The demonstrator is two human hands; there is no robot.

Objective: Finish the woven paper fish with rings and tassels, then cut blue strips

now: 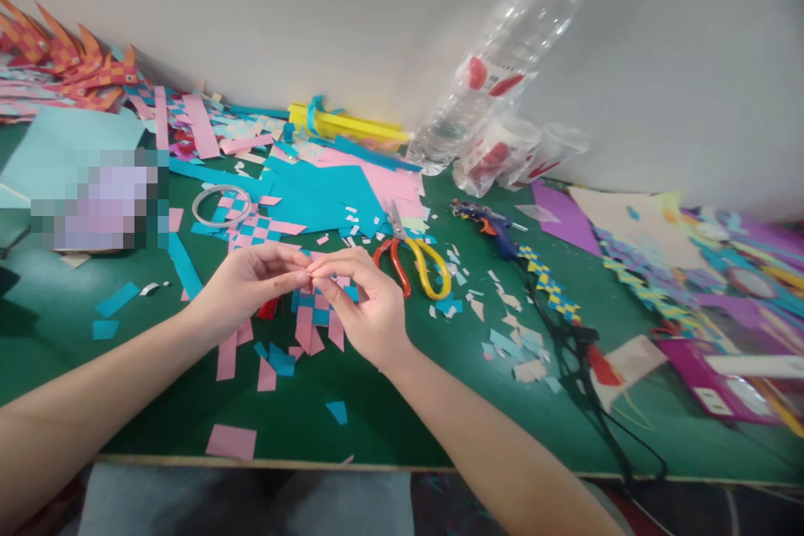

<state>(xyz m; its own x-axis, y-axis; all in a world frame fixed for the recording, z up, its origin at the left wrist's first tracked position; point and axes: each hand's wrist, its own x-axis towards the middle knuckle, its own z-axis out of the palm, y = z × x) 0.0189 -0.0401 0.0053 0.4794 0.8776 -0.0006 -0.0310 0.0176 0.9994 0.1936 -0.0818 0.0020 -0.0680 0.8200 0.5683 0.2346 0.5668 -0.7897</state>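
Note:
My left hand (264, 280) and my right hand (368, 297) meet at their fingertips above the table. Both are closed in a pinch; whatever they hold between them is too small to make out. Beneath and behind them lie pink and blue woven paper pieces (320, 316), partly covered by my hands. A bit of red tassel (268, 308) shows just below my left hand. Scissors (411, 251) with one red and one yellow handle rest right of my right hand, blades pointing away. A roll of clear tape (221, 206) lies beyond my left hand.
A glue gun (499, 234) with a black cord lies at right. Behind it stand a tilted-looking plastic bottle (496, 67) and bagged paper cups (502, 146). Paper scraps (518, 343) litter the green table (402, 427). Orange folded paper pieces (81, 59) are piled far left.

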